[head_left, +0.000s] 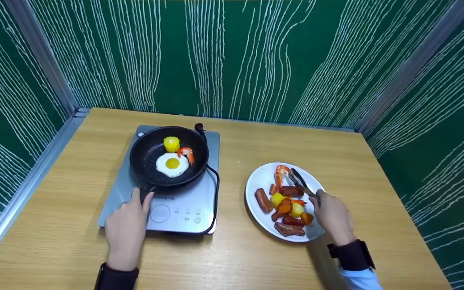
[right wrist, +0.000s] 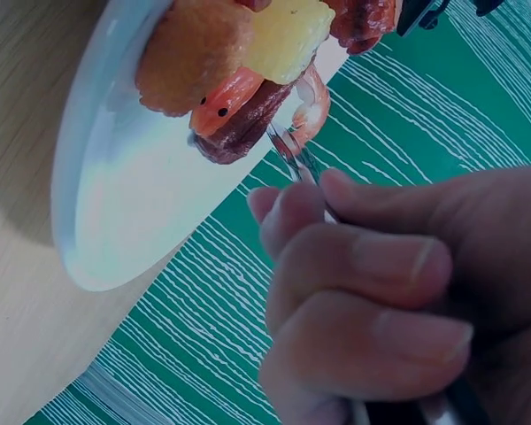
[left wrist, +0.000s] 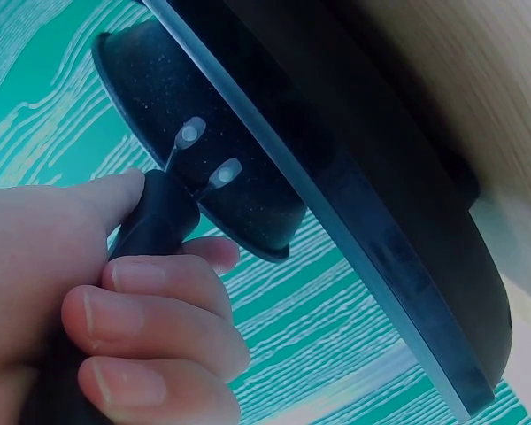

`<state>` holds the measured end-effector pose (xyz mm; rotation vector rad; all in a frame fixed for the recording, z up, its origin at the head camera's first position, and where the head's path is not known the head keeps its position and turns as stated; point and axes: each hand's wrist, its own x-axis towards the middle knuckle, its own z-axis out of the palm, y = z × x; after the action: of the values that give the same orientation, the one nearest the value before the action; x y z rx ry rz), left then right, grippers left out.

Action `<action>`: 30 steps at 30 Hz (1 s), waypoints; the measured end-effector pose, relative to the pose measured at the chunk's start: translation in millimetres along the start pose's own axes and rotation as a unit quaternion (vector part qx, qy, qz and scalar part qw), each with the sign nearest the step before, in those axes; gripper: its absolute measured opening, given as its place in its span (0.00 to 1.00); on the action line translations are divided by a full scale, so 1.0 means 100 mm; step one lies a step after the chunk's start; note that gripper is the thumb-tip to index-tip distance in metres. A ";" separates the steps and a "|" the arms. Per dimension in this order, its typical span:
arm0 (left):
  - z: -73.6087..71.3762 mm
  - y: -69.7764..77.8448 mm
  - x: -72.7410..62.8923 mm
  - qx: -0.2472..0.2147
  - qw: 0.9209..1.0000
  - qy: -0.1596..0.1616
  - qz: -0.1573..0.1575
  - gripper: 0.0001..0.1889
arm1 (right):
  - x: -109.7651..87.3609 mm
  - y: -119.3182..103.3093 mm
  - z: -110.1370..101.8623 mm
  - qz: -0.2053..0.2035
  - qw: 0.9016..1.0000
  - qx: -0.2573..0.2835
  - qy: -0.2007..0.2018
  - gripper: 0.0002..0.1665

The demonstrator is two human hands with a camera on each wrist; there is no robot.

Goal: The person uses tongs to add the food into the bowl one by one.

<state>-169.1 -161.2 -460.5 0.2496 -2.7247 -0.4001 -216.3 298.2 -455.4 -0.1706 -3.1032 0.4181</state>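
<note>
My left hand [head_left: 125,229] grips the black handle [left wrist: 159,217] of a dark frying pan [head_left: 145,155]. In the pan lie a fried egg [head_left: 172,164], a yellow corn piece [head_left: 171,143] and a shrimp [head_left: 187,156]. At the right, my right hand [head_left: 334,215] holds metal tongs [head_left: 307,190], whose dark tips reach over a white plate [head_left: 259,219] beside another shrimp [head_left: 279,174]. Several brown meat pieces [head_left: 263,200], corn pieces [head_left: 297,209] and orange chunks [head_left: 284,207] are heaped on the plate. The right wrist view shows fingers curled round the tongs.
Under the pan stands a silver induction cooker [head_left: 175,219] with touch controls. Its black cable [head_left: 217,189] runs along the right side, the plug [head_left: 199,128] lying by the pan's far rim. Green panels with white streaks [head_left: 248,60] enclose the wooden table [head_left: 232,257] on three sides.
</note>
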 end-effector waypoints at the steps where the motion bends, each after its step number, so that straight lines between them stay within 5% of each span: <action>1: 0.00 0.00 0.00 0.000 1.000 0.000 0.000 0.24 | 0.00 0.00 0.00 -0.003 1.000 0.002 0.003 0.14; 8: 0.00 0.00 -0.01 0.004 1.000 0.011 0.006 0.24 | -0.01 -0.02 -0.03 -0.008 0.999 0.002 0.031 0.14; 30: 0.00 0.01 -0.01 0.003 1.000 0.004 0.003 0.25 | 0.01 -0.30 -0.06 -0.024 0.999 0.021 0.018 0.13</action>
<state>-167.9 -160.2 -460.3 0.2451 -2.7174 -0.3890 -220.0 271.5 -441.6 -0.1005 -3.0527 0.4744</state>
